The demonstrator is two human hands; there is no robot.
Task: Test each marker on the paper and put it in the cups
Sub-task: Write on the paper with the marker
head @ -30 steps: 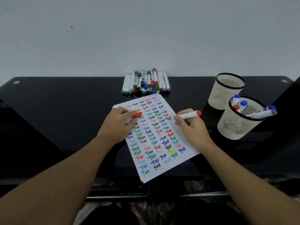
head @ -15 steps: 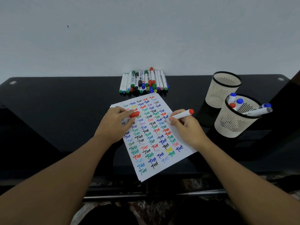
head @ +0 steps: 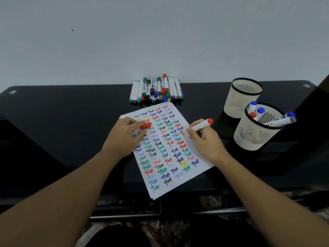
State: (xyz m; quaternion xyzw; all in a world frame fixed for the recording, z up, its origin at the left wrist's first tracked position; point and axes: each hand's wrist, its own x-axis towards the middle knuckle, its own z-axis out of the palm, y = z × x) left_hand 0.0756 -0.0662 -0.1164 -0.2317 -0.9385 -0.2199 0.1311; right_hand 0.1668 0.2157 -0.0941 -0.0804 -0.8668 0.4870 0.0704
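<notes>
While left hand (head: pixel 124 138) pinches cap (head: pixel 146 125), right hand (head: pixel 206 139) presses marker (head: pixel 201 125) to paper (head: pixel 194 148).

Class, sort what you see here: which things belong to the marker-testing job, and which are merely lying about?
Part of the job:
red marker in right hand
red cap in left hand
paper
untested markers
near cup
far cup

Lying about:
black table

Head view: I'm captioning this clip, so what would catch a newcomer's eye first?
The paper, mid-table, is covered in rows of coloured test words. The right hand writes on it with a red marker, while the left hand holds its red cap. Behind lies a marker pile; two cups stand right.
</notes>
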